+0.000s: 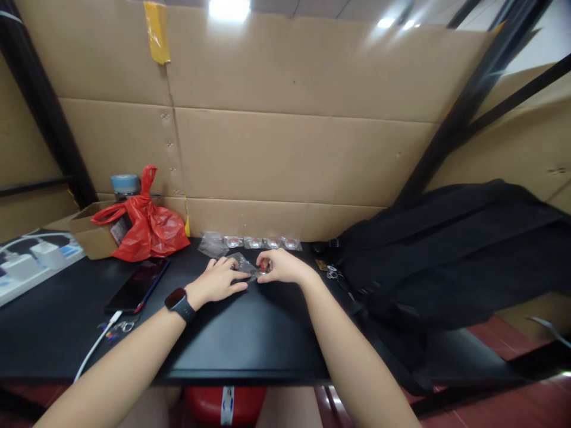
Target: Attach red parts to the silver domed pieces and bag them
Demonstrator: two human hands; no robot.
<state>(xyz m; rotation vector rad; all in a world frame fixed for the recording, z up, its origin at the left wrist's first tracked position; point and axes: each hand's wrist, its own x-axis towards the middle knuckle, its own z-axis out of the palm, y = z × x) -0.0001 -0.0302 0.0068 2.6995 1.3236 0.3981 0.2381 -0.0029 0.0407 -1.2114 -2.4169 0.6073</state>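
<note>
Tabletop point(245, 353) in my head view bears a small round piece point(263, 271), close to the middle and just in front of a row of four clear packets point(254, 242). My right hand point(285, 266) has it pinched narrowly between thumb and fingers. My left hand point(218, 279) lies palm down with its fingers spread fairly wide, the tips reaching a clear plastic sleeve point(241, 261) beside the piece.

As I judge it, the piece could skid or pop out of my grip, since only fingertips hold it and its rim looks smooth. The sleeve seems thin enough to crease or slide if my left fingers press unevenly. An elbow swung wide to the left might catch the white cable point(96, 351) and tug the phone point(140, 285).

As for looks, the piece shows some red and a shiny, clear-looking edge; my fingers cover much of it and the picture is soft there, so I can't fairly say whether it's partly inside the sleeve. The packets behind hold similar round shapes with reddish centres.
</note>
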